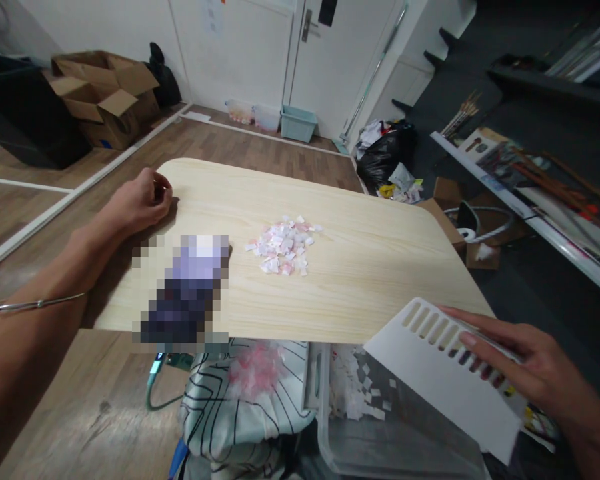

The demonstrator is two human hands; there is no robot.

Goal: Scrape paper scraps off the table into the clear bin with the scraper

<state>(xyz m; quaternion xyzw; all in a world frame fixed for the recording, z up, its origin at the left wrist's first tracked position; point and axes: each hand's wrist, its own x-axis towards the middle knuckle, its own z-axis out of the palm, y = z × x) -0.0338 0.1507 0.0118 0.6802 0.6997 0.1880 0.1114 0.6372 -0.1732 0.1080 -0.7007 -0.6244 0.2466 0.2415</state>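
Note:
Loosely curled, my left hand (153, 199) rests at the left edge of the pale wooden table (380, 253), and nothing shows in its fingers. My right hand (523, 353) grips a flat white slotted plastic piece (440, 373) by its slotted side. That piece is tilted beside the table's near right edge, partly over a clear plastic bin (405, 447). Small paper bits (353, 383) lie inside the bin. A pile of small white and pink paper squares (285, 243) sits mid-table, apart from both hands.
A pixelated phone-like object (190, 287) lies by the near left edge, with a green cable (153, 387) below. Pink scraps (257, 370) rest on striped cloth (215, 413) in front of me. Cardboard boxes (105, 100), a teal bin (299, 123) and black bags (387, 157) stand beyond.

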